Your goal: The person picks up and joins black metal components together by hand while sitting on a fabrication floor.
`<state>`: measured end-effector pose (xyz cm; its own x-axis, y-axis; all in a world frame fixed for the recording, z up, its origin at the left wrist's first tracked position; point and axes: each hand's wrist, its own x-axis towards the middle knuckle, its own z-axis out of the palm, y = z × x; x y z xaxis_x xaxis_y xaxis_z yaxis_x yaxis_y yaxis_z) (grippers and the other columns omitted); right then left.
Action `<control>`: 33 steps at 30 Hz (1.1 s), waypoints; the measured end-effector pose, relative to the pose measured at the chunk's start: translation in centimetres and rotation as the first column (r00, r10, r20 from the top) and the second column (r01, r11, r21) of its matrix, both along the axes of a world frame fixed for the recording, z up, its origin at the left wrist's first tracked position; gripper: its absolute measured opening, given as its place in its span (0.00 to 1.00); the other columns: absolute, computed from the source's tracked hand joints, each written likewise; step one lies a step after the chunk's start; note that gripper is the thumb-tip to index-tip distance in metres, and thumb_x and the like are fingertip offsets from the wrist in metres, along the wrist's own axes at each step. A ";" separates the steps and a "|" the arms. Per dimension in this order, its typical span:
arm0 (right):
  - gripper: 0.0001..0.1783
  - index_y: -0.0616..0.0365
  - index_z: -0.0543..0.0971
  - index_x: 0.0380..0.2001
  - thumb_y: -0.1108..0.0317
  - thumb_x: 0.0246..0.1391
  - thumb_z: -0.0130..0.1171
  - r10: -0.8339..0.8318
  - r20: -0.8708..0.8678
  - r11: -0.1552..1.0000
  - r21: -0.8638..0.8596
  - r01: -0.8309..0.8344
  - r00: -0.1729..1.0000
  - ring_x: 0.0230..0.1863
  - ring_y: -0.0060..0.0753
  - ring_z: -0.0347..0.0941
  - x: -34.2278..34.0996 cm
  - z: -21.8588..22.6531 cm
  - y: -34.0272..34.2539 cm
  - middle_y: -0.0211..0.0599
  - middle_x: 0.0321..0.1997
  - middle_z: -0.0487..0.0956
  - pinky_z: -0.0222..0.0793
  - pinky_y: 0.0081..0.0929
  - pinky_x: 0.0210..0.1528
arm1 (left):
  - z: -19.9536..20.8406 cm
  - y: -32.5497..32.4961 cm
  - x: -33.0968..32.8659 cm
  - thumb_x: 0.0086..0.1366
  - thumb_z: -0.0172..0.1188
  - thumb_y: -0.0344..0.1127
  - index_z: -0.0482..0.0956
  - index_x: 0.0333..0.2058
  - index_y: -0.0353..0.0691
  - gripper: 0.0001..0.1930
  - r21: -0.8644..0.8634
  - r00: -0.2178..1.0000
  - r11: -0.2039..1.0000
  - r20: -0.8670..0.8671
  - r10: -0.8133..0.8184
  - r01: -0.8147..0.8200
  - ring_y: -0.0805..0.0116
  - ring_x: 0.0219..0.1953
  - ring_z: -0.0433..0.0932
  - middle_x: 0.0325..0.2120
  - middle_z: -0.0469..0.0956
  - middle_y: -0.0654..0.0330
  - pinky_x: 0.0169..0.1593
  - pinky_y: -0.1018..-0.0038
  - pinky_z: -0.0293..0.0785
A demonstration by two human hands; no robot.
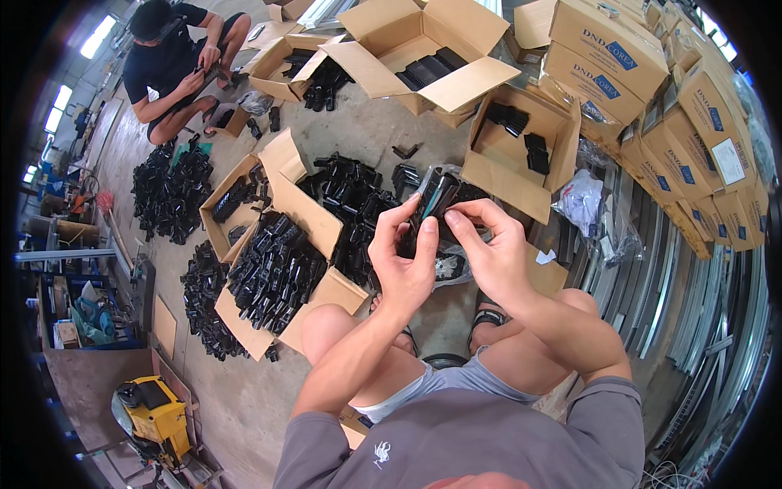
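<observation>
Both my hands are raised in front of me around a black, glossy elongated part (437, 196); its exact kind I cannot make out. My left hand (405, 254) grips it from the left with thumb and fingers. My right hand (494, 248) pinches its right side between thumb and forefinger. Beneath and beyond my hands, a heap of similar black parts (346, 191) covers the floor. To the left, an open carton (332, 295) is heaped with black parts (275, 269). Clear plastic (452, 273) lies on the floor just under my hands.
Further open cartons (362, 37) (521, 187) stand ahead, partly filled with black parts. A co-worker (167, 77) squats at the far left, handling a small part. Stacked boxes (607, 49) and long metal profiles (652, 293) line the right. A yellow machine (159, 416) stands at lower left.
</observation>
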<state>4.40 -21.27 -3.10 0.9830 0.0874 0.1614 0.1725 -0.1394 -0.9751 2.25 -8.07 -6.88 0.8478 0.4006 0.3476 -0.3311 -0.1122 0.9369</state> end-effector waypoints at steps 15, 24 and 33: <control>0.11 0.66 0.80 0.36 0.66 0.61 0.61 -0.024 -0.044 0.999 -0.047 0.022 0.999 0.37 0.31 0.79 -0.1 0.2 0.4 0.41 0.34 0.82 0.72 0.27 0.41 | 0.1 -0.1 -0.3 0.63 0.63 0.28 0.77 0.48 0.35 0.14 0.003 0.999 1.000 -0.048 0.000 0.000 0.80 0.34 0.74 0.42 0.82 0.58 0.37 0.81 0.69; 0.10 0.65 0.81 0.37 0.68 0.59 0.62 0.013 0.068 0.999 -0.050 -0.010 0.998 0.39 0.34 0.78 0.0 0.0 0.2 0.43 0.36 0.82 0.72 0.30 0.44 | -0.2 0.1 -0.2 0.63 0.64 0.29 0.77 0.48 0.34 0.15 -0.106 0.998 0.994 -0.056 -0.035 0.029 0.80 0.34 0.75 0.43 0.82 0.58 0.38 0.81 0.69; 0.10 0.65 0.79 0.37 0.67 0.59 0.63 0.038 0.045 0.999 0.010 -0.038 0.998 0.40 0.33 0.77 0.3 0.0 0.1 0.40 0.38 0.82 0.71 0.30 0.47 | 0.0 0.0 -0.1 0.63 0.64 0.29 0.78 0.48 0.35 0.15 -0.067 1.000 0.997 -0.010 -0.025 0.025 0.81 0.34 0.74 0.42 0.82 0.60 0.38 0.82 0.68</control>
<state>4.71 -21.15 -3.05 0.9707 0.1224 0.2068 0.2214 -0.1212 -0.9676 2.19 -8.02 -6.91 0.8613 0.4013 0.3117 -0.3231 -0.0408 0.9455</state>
